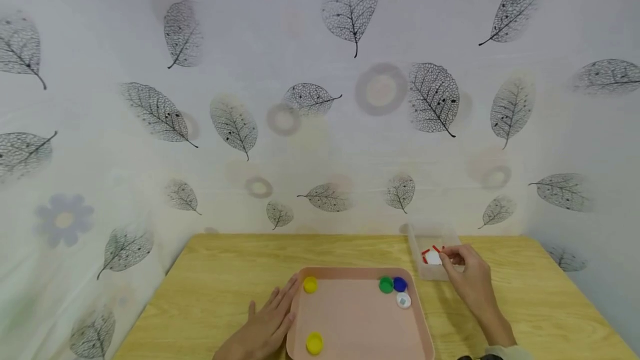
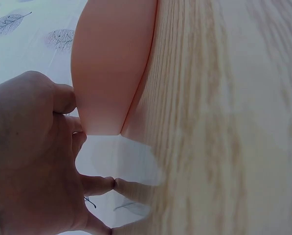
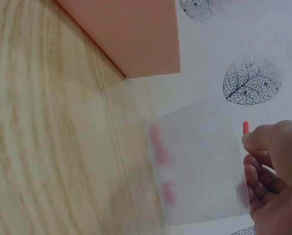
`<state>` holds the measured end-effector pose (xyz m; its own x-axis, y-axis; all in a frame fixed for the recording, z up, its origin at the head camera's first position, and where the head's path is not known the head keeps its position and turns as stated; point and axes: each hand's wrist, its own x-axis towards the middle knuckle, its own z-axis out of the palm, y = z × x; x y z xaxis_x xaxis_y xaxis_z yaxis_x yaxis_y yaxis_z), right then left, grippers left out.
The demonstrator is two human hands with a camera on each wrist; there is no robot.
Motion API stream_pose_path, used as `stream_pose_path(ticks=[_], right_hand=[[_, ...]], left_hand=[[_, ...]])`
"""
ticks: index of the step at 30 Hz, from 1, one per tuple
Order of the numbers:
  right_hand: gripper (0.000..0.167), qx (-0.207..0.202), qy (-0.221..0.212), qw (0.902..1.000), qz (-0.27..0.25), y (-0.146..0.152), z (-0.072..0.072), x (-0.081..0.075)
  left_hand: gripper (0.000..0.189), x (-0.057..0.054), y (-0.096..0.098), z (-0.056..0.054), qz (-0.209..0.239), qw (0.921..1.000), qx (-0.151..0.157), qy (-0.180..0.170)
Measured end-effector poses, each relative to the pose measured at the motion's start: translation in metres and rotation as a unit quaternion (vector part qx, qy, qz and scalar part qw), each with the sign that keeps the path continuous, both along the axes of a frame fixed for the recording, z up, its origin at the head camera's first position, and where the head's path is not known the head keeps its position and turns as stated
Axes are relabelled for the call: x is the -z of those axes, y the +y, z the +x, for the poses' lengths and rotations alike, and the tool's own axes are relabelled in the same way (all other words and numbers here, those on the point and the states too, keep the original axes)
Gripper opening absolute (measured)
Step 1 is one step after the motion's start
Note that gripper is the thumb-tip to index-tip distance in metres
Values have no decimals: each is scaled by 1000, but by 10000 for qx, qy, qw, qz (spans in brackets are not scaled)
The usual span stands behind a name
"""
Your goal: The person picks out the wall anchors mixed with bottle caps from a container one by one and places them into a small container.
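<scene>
My left hand (image 1: 270, 318) lies along the left side of the pink tray (image 1: 360, 321), its fingers stretched out and touching the wall. In the left wrist view, fingertips reach down to the wooden table beside the tray's corner. Above the translucent plastic box (image 3: 199, 171), my right hand (image 1: 470, 279) pinches a thin red stick (image 3: 245, 127) between thumb and forefinger. Its other fingers curl by the box's rim. Inside the box lie several red pieces (image 1: 425, 251) and something white (image 1: 432, 258), partly hidden by the hand.
Round caps sit in the tray: yellow (image 1: 310, 285) at far left, another yellow (image 1: 314, 343) at near left, then green (image 1: 386, 284), blue (image 1: 399, 284) and white (image 1: 403, 300) at far right. A leaf-print cloth (image 1: 350, 138) hangs behind the wooden table (image 1: 240, 254).
</scene>
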<state>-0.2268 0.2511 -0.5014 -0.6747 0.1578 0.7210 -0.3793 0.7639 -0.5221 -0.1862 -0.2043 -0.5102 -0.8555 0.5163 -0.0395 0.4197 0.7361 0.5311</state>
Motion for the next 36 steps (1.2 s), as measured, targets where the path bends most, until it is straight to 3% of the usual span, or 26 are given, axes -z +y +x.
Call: stream_pose_path(ticks=[11,23,29,36], right_hand=[[17,16,110,9999,6,-1,-3,3],[15,151,-114,9997,-139,-3,-4,3],[12,56,-143,9998,-102,1,-5,-2],[12,-51,-239,9996,-110,5,6,-14]], left_hand=[[59,-1,-1,-1,51,10000,-1,-7],[60,0,-2,0,-13,9999,-92,53],[60,1,0,-4,-47,9999,-119,95],[60,3,1,-6,-146,9997,-159,123]])
